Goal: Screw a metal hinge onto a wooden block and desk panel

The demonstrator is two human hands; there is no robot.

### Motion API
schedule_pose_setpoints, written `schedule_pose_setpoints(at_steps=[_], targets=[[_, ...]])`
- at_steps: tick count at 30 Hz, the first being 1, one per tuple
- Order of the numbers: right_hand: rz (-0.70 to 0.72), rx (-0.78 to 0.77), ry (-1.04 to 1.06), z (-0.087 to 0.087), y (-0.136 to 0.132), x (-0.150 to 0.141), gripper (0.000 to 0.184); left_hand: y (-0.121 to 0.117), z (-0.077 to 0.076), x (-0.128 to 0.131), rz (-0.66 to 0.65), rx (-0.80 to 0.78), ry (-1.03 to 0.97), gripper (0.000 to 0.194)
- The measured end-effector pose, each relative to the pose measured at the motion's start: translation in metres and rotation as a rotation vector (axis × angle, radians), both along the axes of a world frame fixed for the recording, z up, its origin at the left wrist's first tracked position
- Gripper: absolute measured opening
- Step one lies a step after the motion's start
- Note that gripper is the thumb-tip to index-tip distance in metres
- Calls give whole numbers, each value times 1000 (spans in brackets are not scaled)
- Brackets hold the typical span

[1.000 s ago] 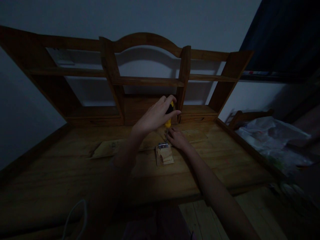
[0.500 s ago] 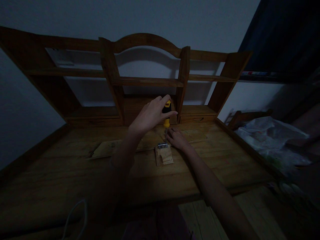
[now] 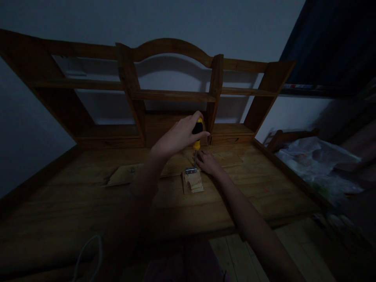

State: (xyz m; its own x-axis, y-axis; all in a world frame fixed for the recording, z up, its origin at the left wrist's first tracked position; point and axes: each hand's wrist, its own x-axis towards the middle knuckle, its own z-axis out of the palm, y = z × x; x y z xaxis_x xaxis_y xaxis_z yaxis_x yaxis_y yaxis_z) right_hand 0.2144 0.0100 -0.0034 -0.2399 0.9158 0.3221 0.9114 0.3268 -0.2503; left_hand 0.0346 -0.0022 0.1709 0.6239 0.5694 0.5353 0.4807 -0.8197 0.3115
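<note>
My left hand (image 3: 183, 133) is closed around the yellow-and-black handle of a screwdriver (image 3: 198, 131), thumb stretched along its near side. The screwdriver stands almost upright, its shaft running down to a small metal hinge (image 3: 191, 170). That hinge lies at the far edge of a small wood block (image 3: 193, 183) with a rough, chipped hollow. Beside the shaft, my right hand (image 3: 208, 161) rests low on a long thin wood strip (image 3: 126, 174), fingers spread and touching it. Whether the screwdriver tip sits in a screw is too small to tell.
All this lies on a wooden desk (image 3: 176, 219). A wooden shelf unit (image 3: 173, 95) stands along its back edge. Right of the desk are a plastic bag (image 3: 320, 156) and a chair back (image 3: 279, 139). A pale cable (image 3: 88, 250) loops at the lower left.
My left hand and the screwdriver handle have shifted very slightly right, with the handle turned a little. My right hand, the hinge and the wood block stay in place.
</note>
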Motion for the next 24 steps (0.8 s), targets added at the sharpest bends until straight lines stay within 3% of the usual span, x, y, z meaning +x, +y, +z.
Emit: schedule_pose_setpoints(at_steps=[7, 15, 24], targets=[[-3, -9, 14, -1, 1, 0, 34, 1, 3, -4, -95, -97, 48, 52], [3, -10, 27, -2, 2, 1, 33, 5, -1, 2, -23, -3, 24, 41], [7, 6, 28, -2, 2, 0, 37, -4, 8, -3, -120, -11, 17, 49]])
